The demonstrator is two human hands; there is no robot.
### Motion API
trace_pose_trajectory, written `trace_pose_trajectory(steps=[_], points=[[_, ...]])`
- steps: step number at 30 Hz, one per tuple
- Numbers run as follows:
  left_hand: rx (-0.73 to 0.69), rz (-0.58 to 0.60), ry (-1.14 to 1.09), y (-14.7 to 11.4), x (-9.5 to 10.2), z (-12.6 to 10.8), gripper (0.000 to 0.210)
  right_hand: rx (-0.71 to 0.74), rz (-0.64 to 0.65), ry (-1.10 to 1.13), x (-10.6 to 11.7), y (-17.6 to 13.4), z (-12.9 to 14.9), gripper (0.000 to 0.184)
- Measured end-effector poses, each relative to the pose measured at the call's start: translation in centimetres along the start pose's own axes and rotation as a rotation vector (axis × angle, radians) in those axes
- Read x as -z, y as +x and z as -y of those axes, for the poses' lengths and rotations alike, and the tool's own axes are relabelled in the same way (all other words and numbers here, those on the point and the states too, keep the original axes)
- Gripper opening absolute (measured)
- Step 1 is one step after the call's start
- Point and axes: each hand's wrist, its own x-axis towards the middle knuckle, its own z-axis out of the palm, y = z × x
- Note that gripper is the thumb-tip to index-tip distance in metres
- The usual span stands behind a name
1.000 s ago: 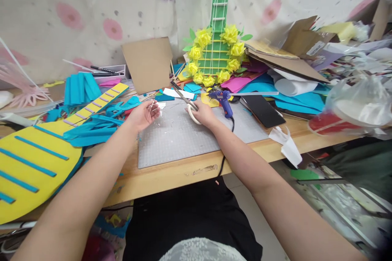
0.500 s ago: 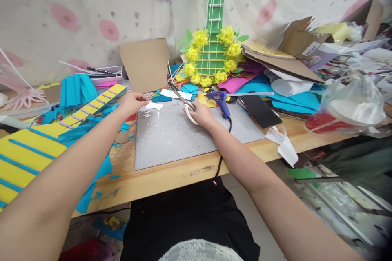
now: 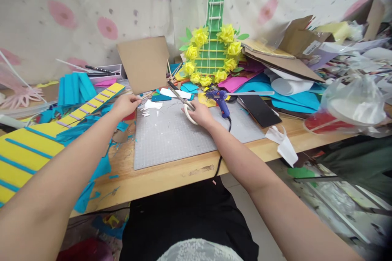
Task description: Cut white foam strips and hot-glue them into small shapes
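Observation:
My right hand [image 3: 201,114] grips a pair of scissors [image 3: 182,98] by its white handles, the blades pointing away to the upper left over the grey cutting mat [image 3: 174,142]. At the mat's left edge my left hand [image 3: 125,106] is closed, thumb and fingertips together; whatever they may hold is too small to make out. Just right of those fingers lies a white paper scrap [image 3: 153,105] with small white cut bits around it. A blue hot glue gun [image 3: 221,102] rests on the mat to the right of the scissors, a clear glue stick in its back.
A green paper guitar [image 3: 211,55] ringed with yellow flowers stands behind. To the left lies a yellow guitar shape [image 3: 27,147] with blue strips. A cardboard piece [image 3: 143,65] leans at the back. On the right are a phone [image 3: 260,108] and a plastic-wrapped tub [image 3: 343,110].
My left hand has drawn back left from the white paper scrap to the mat's edge. The scissors and my right hand stay nearly in place.

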Motion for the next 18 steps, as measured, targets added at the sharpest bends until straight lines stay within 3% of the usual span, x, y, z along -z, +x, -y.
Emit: trace_pose_trajectory(steps=[6,18], points=[[-0.073,0.136,0.298,-0.3,-0.7,0.2,0.021,0.006,0.011,0.012,0.0,-0.1,0.0,0.036],[-0.048,0.264,0.345,-0.1,-0.8,0.0,0.02,0.003,0.016,0.008,0.1,-0.2,0.1,0.037]])
